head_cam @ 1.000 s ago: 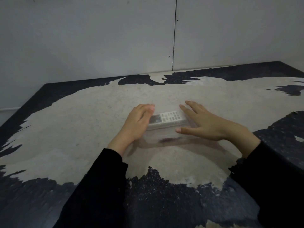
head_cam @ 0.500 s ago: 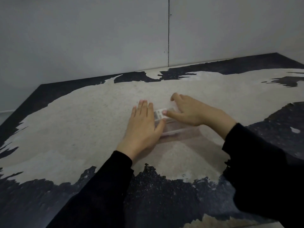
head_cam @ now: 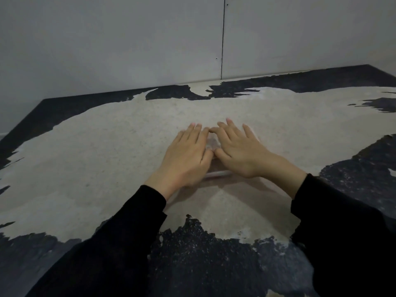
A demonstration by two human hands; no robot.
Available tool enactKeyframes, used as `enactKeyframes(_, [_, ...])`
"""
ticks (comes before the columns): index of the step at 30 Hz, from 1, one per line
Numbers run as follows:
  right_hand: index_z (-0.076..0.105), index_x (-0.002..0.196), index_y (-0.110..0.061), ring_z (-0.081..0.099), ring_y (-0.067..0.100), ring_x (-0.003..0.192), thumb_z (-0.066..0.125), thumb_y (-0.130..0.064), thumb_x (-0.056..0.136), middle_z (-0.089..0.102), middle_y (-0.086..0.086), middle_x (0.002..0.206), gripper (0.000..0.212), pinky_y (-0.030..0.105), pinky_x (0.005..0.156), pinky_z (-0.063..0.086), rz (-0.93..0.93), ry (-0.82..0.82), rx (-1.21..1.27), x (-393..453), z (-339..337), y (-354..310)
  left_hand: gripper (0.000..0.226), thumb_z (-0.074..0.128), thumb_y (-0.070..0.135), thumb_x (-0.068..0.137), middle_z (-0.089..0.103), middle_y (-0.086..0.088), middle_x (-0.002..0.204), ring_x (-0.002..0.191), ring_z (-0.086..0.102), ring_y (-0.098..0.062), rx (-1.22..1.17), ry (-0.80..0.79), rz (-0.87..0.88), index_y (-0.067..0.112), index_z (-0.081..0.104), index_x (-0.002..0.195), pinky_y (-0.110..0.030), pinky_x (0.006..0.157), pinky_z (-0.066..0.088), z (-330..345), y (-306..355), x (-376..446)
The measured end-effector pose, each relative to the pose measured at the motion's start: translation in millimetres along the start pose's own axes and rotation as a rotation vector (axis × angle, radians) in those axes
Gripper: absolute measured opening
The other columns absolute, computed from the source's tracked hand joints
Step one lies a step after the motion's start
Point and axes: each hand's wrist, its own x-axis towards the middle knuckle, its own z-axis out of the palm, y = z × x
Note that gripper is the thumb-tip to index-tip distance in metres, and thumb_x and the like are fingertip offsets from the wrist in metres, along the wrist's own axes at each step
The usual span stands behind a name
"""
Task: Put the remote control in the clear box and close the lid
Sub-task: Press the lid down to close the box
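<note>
The clear box [head_cam: 217, 174] sits on the table in the middle of the view, almost wholly covered by my hands; only its near front edge and a sliver of its lid between my hands show. My left hand [head_cam: 186, 156] lies flat, palm down, on the left part of the lid. Beside it, my right hand [head_cam: 241, 154] rests flat on the right part. Both have fingers stretched forward, and the thumbs and forefingers nearly touch. The remote control is hidden under my hands.
The box stands on a worn table [head_cam: 102, 159] with a pale scraped middle and black patches around the rim. A grey wall [head_cam: 150, 39] rises just behind the table's far edge. My black sleeves fill the lower corners.
Both hands have moved from the sides of the box onto its top and now lie flat on the lid. The remote, visible earlier inside the box, is covered.
</note>
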Motion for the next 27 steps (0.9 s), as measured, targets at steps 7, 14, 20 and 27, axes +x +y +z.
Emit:
enactKeyframes(7, [0.048,0.128,-0.021,0.032,0.024,0.138,0.027,-0.055,0.088,0.047,0.006,0.142,0.056,0.044,0.112,0.025,0.035,0.242,0.076,-11,1,-7,0.052,0.030,0.030,0.088,0.039,-0.003,0.150,0.143,0.024,-0.015,-0.366,0.149,-0.061,0.017,0.042,0.137,-0.033,0.119,0.009,4,-5,-1])
enactKeyframes(14, [0.060,0.092,-0.015,0.058,0.022,0.084,0.039,-0.040,0.092,0.065,0.004,0.093,0.033,0.036,0.065,0.050,-0.135,0.476,-0.064,-29,-21,-8,0.037,0.040,0.002,0.087,0.056,-0.001,0.124,0.110,0.049,-0.006,-0.831,0.476,-0.270,0.013,0.059,0.117,-0.017,0.097,0.036,-11,14,-4])
enactKeyframes(20, [0.048,0.122,-0.018,0.053,0.023,0.108,0.023,-0.062,0.088,0.055,0.006,0.123,0.061,0.038,0.090,0.047,-0.295,0.184,-0.150,-32,-1,6,0.032,0.039,0.007,0.091,0.058,-0.010,0.125,0.108,0.053,-0.020,-0.881,0.412,-0.488,0.011,0.054,0.118,-0.025,0.090,0.038,9,6,6])
enactKeyframes(27, [0.030,0.141,-0.030,0.025,0.022,0.141,0.031,-0.053,0.094,0.030,-0.001,0.154,0.052,0.044,0.111,0.026,0.042,0.200,-0.155,-37,-13,96,0.043,0.042,0.006,0.089,0.055,-0.009,0.117,0.109,0.053,-0.024,-0.961,0.297,-0.481,0.010,0.043,0.132,-0.017,0.086,0.036,18,58,73])
